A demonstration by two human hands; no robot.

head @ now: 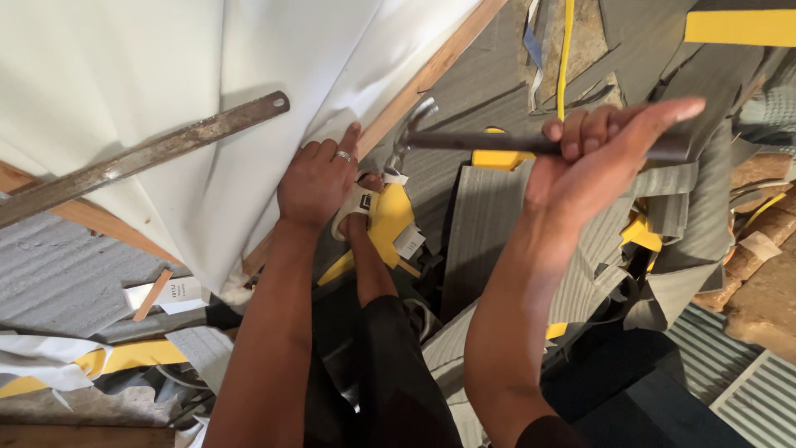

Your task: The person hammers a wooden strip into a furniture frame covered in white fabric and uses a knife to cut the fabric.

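The right hand gripped a dark-handled steel claw hammer, shaft lying crosswise, head toward the left hand, which pressed flat, fingers spread, on white sheet fabric (beside its wooden frame edge).

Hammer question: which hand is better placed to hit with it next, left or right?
Probably the right. The right hand grips the hammer by its handle, head raised near the wooden strip. The left hand lies flat, pressing the white sheet there.
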